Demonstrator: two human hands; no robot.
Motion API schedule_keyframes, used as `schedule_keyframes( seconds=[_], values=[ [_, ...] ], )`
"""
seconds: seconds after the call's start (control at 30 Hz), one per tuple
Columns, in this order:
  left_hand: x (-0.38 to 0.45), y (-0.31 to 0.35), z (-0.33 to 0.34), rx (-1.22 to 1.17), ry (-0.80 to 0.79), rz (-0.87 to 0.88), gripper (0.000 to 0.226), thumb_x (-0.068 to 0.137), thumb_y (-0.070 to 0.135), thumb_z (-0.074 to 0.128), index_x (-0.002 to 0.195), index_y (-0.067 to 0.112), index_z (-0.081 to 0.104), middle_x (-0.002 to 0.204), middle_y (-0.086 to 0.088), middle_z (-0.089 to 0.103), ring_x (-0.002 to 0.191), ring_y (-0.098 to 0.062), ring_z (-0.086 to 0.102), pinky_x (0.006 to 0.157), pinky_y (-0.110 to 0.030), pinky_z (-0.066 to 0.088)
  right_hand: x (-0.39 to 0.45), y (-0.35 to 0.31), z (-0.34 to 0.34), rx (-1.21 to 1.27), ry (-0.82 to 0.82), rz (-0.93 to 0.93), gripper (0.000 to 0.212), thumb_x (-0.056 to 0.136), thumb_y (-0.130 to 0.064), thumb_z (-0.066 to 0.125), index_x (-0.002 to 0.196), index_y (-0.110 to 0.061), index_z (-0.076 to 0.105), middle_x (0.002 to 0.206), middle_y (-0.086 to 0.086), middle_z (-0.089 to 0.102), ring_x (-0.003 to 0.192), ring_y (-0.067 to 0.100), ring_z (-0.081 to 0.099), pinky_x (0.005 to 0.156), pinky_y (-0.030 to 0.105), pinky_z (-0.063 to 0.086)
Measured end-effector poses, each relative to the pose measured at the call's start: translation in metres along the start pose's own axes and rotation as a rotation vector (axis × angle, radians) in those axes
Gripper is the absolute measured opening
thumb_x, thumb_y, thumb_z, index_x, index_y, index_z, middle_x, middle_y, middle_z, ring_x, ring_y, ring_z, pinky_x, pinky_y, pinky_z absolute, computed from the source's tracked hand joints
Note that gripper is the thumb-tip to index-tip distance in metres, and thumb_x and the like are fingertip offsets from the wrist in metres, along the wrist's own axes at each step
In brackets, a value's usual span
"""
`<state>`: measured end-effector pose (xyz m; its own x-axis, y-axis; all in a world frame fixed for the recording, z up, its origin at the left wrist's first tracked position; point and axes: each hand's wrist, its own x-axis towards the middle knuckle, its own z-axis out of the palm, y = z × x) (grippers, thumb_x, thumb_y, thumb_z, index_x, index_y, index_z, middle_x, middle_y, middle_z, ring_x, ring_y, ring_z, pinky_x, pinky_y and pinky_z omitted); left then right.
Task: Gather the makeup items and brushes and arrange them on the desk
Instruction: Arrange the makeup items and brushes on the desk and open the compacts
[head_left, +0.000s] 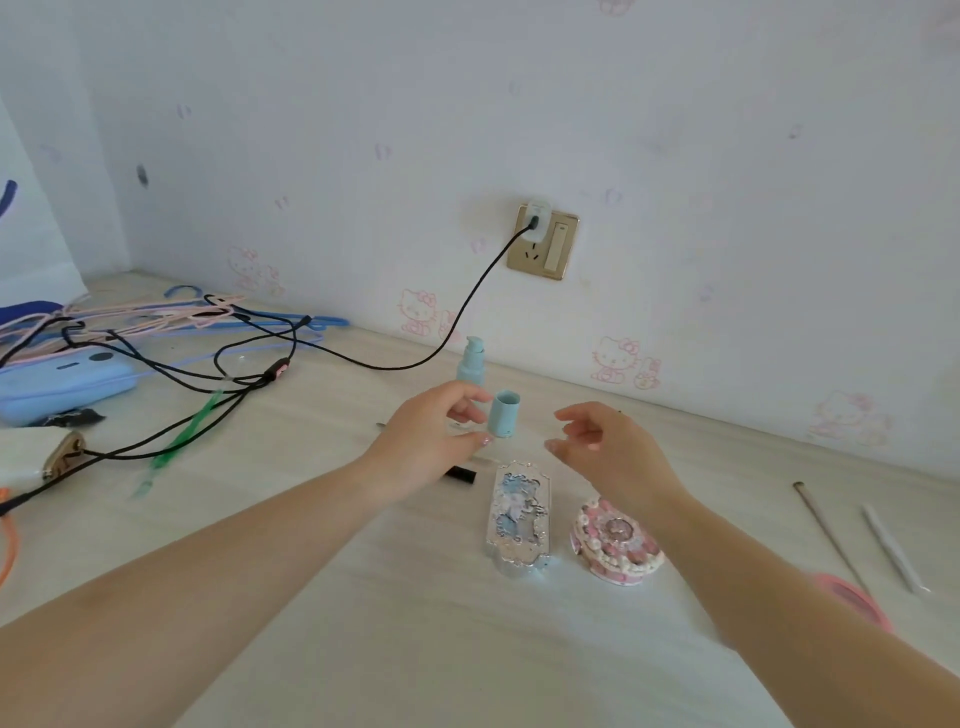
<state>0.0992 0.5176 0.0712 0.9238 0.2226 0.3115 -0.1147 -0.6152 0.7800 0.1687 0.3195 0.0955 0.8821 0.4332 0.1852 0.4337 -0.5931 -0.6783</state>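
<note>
Your left hand (436, 436) pinches the light blue cap (503, 414) at frame centre, pump bottle (470, 362) just behind; right hand (608, 447) loosely open, empty. Cap's probably light, slick plastic: grip its sides

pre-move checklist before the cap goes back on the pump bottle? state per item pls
1. Left hand pinches the blue cap: ok.
2. Cap's open end faces up, not toward the nozzle: not ok.
3. Pump bottle upright near the wall: ok.
4. Right hand free to steady the bottle, fingers loosely curled: ok.
5. Black cable lies close left of the bottle; whether they touch: cannot tell.
6. Silver palette and pink round case out of the way, nearer the person: ok.
</note>
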Motion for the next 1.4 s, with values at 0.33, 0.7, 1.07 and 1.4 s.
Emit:
schedule_keyframes(
  seconds=[0.33,0.7,1.07,1.4],
  values=[
    [0.027,0.069,0.108,-0.025,-0.239,0.136,0.033,0.082,0.016,0.069,0.113,0.024,0.059,0.1,0.009,0.064,0.096,-0.003,0.057,0.081,-0.001,0.036,-0.046,0.094,-0.107,0.006,0.209,0.149,0.028,0.08,-0.027,0.071,0.105,-0.031,0.059,0.099,-0.01,0.061,0.097,0.009,0.058,0.077,0.019,0.04],
    [0.075,0.138,0.252,0.229,-0.488,0.425,0.027,0.087,0.017,0.061,0.114,0.022,0.062,0.108,0.007,0.065,0.103,-0.011,0.056,0.094,-0.033,0.043,-0.074,0.204,-0.182,-0.112,0.278,0.407,0.051,0.082,-0.022,0.069,0.128,-0.022,0.048,0.1,-0.006,0.061,0.096,0.015,0.059,0.08,0.028,0.044],
    [0.106,0.154,0.329,0.602,-0.566,0.733,0.036,0.091,0.024,0.056,0.127,0.025,0.058,0.127,0.0,0.054,0.124,-0.023,0.042,0.097,-0.033,0.038,-0.066,0.227,-0.168,-0.266,0.067,0.38,0.046,0.081,-0.018,0.064,0.123,-0.024,0.046,0.111,-0.006,0.061,0.098,0.015,0.06,0.084,0.03,0.047],
    [0.112,0.136,0.323,0.588,-0.498,0.821,0.018,0.091,0.028,0.054,0.102,0.019,0.066,0.106,-0.002,0.065,0.104,-0.025,0.056,0.086,-0.036,0.045,-0.056,0.23,-0.164,-0.735,0.005,0.309,0.034,0.089,-0.01,0.046,0.122,-0.017,0.048,0.113,0.005,0.06,0.104,0.029,0.059,0.082,0.035,0.048]
  ],
)
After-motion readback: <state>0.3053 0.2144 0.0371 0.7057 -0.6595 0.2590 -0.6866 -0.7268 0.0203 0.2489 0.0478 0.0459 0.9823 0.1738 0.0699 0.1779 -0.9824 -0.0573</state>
